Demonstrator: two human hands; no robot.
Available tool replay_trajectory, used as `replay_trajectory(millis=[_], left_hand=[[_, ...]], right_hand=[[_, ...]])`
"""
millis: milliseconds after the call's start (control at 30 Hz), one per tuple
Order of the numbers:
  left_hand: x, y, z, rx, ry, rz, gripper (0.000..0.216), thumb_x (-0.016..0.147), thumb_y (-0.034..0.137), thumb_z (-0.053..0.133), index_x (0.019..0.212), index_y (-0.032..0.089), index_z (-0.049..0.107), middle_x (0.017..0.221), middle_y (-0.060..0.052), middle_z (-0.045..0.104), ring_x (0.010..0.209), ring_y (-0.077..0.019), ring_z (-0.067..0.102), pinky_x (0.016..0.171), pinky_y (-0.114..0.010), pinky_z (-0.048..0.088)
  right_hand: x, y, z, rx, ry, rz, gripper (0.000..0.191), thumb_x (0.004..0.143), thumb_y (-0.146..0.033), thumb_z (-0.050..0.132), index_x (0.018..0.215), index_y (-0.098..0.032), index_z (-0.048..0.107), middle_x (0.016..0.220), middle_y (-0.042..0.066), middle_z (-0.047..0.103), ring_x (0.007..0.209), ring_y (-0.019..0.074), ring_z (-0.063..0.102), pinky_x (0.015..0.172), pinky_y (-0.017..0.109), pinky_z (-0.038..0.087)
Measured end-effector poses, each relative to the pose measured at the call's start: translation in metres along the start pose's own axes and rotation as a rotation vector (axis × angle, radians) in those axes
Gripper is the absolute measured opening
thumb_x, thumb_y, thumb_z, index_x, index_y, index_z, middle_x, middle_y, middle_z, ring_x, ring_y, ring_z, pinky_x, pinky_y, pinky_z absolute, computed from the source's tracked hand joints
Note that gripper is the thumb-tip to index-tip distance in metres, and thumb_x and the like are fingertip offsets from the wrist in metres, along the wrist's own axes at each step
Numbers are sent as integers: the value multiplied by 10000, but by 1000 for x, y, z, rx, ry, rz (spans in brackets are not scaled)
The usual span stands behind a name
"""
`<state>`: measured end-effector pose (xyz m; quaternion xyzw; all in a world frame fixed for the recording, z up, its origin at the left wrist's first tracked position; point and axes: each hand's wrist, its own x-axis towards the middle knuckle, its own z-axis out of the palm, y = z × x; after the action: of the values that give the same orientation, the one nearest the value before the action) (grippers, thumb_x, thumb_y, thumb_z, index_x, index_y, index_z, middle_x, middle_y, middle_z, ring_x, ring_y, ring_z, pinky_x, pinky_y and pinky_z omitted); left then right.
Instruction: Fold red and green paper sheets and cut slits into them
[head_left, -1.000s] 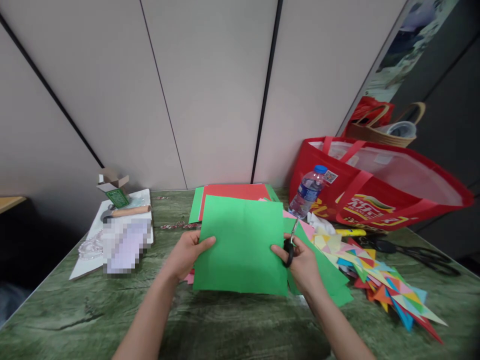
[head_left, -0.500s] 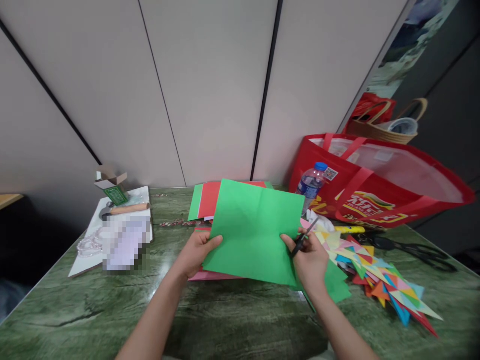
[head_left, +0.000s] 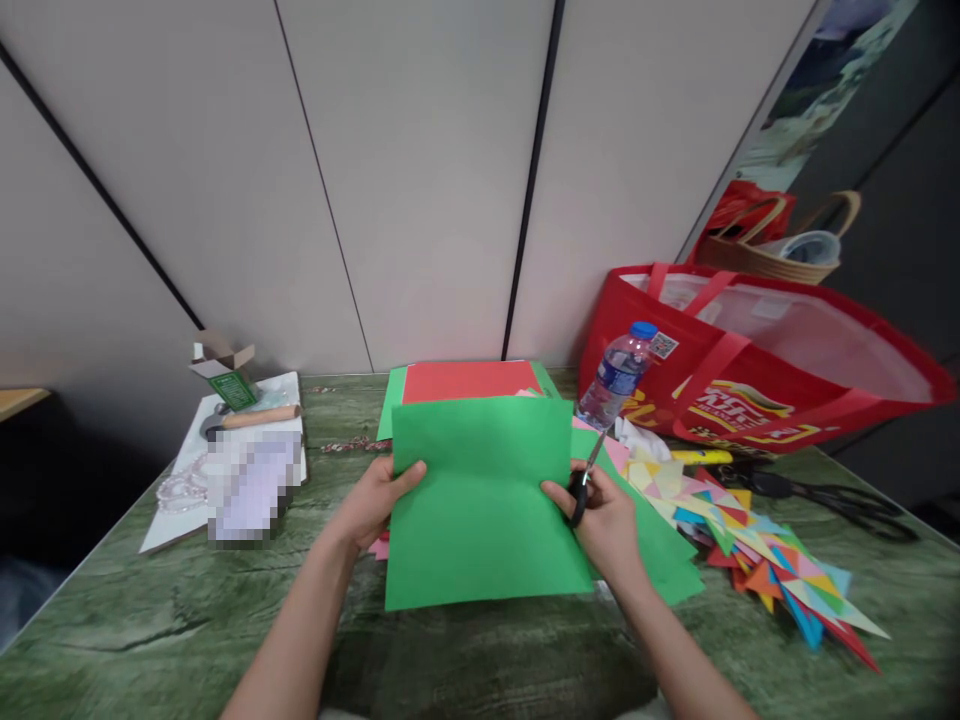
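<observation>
I hold a green paper sheet (head_left: 480,500) up in front of me over the green marbled table (head_left: 150,620). My left hand (head_left: 373,500) pinches its left edge, thumb on the front. My right hand (head_left: 606,520) grips the right edge and also holds small black-handled scissors (head_left: 581,487), blades pointing up and away. Beneath the sheet lie more green paper (head_left: 660,560), a red sheet (head_left: 469,380) and pink paper.
A water bottle (head_left: 616,375) stands behind my right hand, beside a big red tote bag (head_left: 765,370). Coloured paper triangles (head_left: 765,560), a yellow pen (head_left: 697,457) and large black scissors (head_left: 832,497) lie right. At left sit a white board (head_left: 187,480), wooden-handled tool (head_left: 247,420) and small box (head_left: 225,375).
The green sheet was tilted and swung right half a second ago; now it is squared up again and held lower, nearer to me. Both hands keep their grips.
</observation>
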<state>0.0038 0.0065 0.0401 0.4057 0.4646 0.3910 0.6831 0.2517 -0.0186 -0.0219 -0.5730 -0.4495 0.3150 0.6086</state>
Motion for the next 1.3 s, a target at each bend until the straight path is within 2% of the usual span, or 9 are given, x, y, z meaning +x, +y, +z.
replay_trajectory(millis=[233,400,467,600,733,900,1133,1200,1300], left_hand=[[4,-5,-1,-9,-6,-19,372,634,351,704,918,118,643,751,-85,716,664,-194,662,636,-291,513],[6,-10,-4,107,-184,-55,306,645,295,702,898,128,661,825,-87,712,729,-195,655,686,-301,509],[7,-13,-3,102,-197,-54,279,643,288,703,871,131,668,815,-78,713,725,-192,652,699,-306,508],[11,-13,2,27,-57,-26,317,626,315,711,869,118,656,706,-65,706,578,-181,639,570,-310,530],[11,-8,2,22,62,-9,417,616,336,715,967,132,618,673,-52,694,445,-165,590,369,-295,502],[9,-7,1,14,46,3,415,632,326,707,985,131,609,661,-56,690,454,-172,599,339,-274,498],[7,-3,-3,-2,47,31,446,647,357,689,1014,131,574,637,-57,681,465,-201,619,321,-289,502],[6,1,-5,-15,95,69,438,639,350,697,1000,137,571,649,-46,680,461,-191,617,329,-296,513],[4,6,-7,-46,182,139,396,619,333,713,939,141,582,697,-38,684,475,-179,616,323,-288,514]], right_hand=[[3,0,-2,43,16,51,446,505,-407,749,825,-181,536,526,-83,409,469,82,349,456,210,280],[6,7,-6,11,91,49,434,526,-396,743,842,-179,539,503,-100,361,447,66,302,434,201,233],[8,8,-7,28,124,55,444,527,-391,744,862,-178,547,517,-96,383,451,65,318,427,196,245],[8,5,-7,124,55,120,446,531,-364,753,895,-175,577,643,-38,526,549,92,466,481,205,382],[4,3,-3,236,-60,288,485,465,-322,794,880,-194,578,610,-70,486,484,84,480,432,226,459],[3,4,-3,242,-42,276,479,450,-304,806,852,-186,574,592,-82,481,412,60,459,351,201,450],[4,-6,-9,266,-21,304,492,530,-393,761,934,-180,578,669,3,626,550,145,597,444,239,486],[-1,-13,-6,310,-72,310,466,573,-409,735,951,-188,575,716,19,652,613,153,611,536,262,500],[-18,-23,8,366,-259,292,375,628,-369,712,930,-210,554,719,-2,651,669,141,603,638,258,476]])
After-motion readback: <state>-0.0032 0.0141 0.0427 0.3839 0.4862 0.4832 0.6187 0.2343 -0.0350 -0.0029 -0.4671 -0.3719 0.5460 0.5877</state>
